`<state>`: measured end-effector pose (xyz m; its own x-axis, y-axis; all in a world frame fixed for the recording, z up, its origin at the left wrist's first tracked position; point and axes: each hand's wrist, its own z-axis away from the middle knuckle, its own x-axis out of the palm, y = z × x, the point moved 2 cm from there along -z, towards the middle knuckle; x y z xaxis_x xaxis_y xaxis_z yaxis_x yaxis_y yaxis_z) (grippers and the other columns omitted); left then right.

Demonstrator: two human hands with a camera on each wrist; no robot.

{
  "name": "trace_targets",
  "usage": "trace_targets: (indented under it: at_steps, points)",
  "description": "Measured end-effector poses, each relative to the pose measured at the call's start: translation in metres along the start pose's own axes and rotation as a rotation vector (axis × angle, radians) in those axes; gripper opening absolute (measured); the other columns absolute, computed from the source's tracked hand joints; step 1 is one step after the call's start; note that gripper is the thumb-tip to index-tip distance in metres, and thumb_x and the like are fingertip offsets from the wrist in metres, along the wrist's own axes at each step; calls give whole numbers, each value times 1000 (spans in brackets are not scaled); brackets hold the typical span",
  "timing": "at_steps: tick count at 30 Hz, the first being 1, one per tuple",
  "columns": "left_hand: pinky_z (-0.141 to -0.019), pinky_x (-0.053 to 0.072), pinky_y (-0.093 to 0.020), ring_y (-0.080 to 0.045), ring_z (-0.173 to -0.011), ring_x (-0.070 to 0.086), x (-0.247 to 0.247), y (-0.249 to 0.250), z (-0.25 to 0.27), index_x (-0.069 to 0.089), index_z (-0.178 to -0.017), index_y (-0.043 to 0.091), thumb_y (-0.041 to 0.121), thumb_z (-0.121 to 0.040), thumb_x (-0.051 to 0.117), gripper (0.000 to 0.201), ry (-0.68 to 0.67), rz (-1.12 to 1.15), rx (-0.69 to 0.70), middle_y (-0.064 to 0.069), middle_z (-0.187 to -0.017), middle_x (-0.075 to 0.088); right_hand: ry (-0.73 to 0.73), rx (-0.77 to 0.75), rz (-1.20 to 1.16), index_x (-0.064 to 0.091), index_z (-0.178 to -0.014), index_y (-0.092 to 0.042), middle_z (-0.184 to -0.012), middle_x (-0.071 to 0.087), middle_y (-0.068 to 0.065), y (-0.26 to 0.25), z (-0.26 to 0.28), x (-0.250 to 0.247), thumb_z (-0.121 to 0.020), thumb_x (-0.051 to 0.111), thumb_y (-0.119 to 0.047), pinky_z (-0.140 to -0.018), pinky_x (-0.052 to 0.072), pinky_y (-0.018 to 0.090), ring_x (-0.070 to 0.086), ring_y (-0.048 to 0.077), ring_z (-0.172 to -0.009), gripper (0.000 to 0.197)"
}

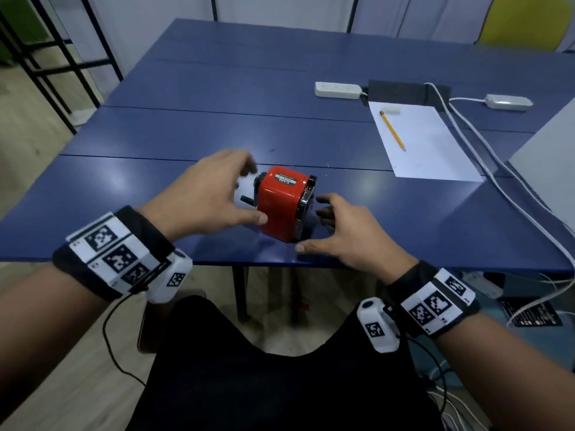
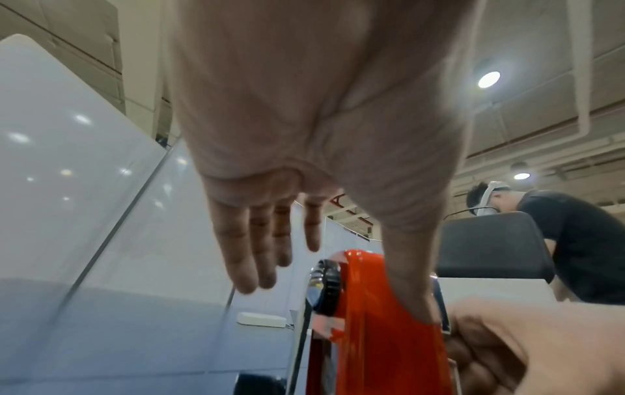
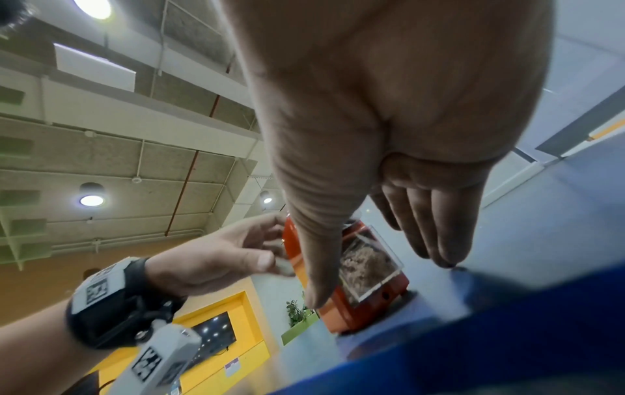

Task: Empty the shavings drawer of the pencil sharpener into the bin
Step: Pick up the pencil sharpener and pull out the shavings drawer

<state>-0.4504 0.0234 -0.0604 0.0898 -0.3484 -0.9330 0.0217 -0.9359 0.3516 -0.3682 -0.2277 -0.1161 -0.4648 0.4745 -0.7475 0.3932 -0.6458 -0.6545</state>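
Red pencil sharpener (image 1: 281, 203) (drawer in) sits between both hands' spread fingers (image 1: 323, 209), left thumb touching, nothing gripped.

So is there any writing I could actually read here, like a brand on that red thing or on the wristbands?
"CARL" on the label plate on top of the red pencil sharpener, upside down in the head view.
A second, smaller word under it on the same label: too blurred to read.
Wristbands: only black-and-white square code patterns, no words.
White paper: no writing visible.
Black card on the floor: print too small to read.
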Motion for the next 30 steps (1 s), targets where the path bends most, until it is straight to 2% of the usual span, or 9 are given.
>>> trace_targets:
  at_steps: [2, 4, 6, 9, 11, 16, 20, 24, 30]
  points:
    - [-108, 48, -36, -15, -128, 55, -3, 13, -7, 39, -155, 34, 70, -67, 87, 107, -76, 42, 137, 3, -148, 49, 26, 10, -18, 42, -160, -19, -155, 62, 7, 3, 7, 8, -64, 99, -58, -116, 52, 37, 62, 19, -140, 118]
    - [-117, 39, -33, -17, -143, 46, 7, 24, -21, 24, -166, 35, 82, -70, 75, 118, -166, 62, 223, -1, -160, 42, 87, 3, -55, 46, -158, -18, -151, 65, 5, 0, 9, 13, -66, 99, -56, -114, 53, 34, 64, 17, -137, 112]
    - [-119, 36, -31, -21, -146, 46, 21, 31, -35, 30, -165, 30, 92, -72, 58, 116, -209, 71, 228, -6, -157, 47, 148, 5, -101, 54, -151, -20, -139, 73, 0, -3, 9, 16, -68, 98, -53, -107, 56, 31, 70, 13, -126, 100]
    - [-113, 47, -42, -23, -124, 58, 29, 32, -49, 53, -145, 28, 100, -74, 43, 102, -172, 63, 234, -3, -131, 58, 210, 12, -139, 61, -142, -23, -128, 77, -6, -5, 7, 20, -70, 96, -53, -103, 59, 32, 72, 10, -118, 85]
    - [-104, 51, -46, -23, -112, 61, 28, 30, -54, 57, -136, 27, 94, -80, 46, 88, -160, 34, 283, -1, -122, 58, 249, 28, -178, 62, -142, -25, -127, 77, -7, -3, 7, 24, -71, 96, -52, -105, 59, 34, 72, 10, -118, 83]
    - [-101, 52, -43, -21, -106, 60, 22, 27, -66, 60, -132, 27, 79, -86, 55, 69, -186, 3, 412, -3, -121, 58, 341, 47, -195, 62, -139, -25, -122, 78, -3, -8, 7, 35, -73, 93, -53, -100, 61, 43, 73, 17, -116, 78]
    - [-100, 50, -39, -22, -107, 59, 18, 28, -71, 61, -131, 28, 73, -85, 56, 64, -245, -26, 420, -4, -122, 58, 379, 60, -183, 62, -131, -23, -120, 78, 0, -12, 5, 40, -73, 87, -58, -96, 62, 46, 75, 20, -113, 73]
    - [-97, 48, -37, -22, -106, 58, 16, 29, -72, 59, -133, 29, 71, -85, 54, 63, -278, -48, 419, -4, -121, 58, 388, 73, -176, 62, -120, -22, -111, 79, 0, -13, 6, 40, -71, 84, -58, -90, 63, 47, 76, 22, -106, 64]
    - [-91, 46, -35, -22, -100, 57, 16, 29, -74, 57, -133, 32, 71, -85, 54, 62, -288, -63, 416, -2, -116, 58, 387, 84, -156, 63, -118, -26, -108, 78, -4, -9, 11, 36, -68, 84, -65, -89, 64, 43, 76, 16, -103, 67]
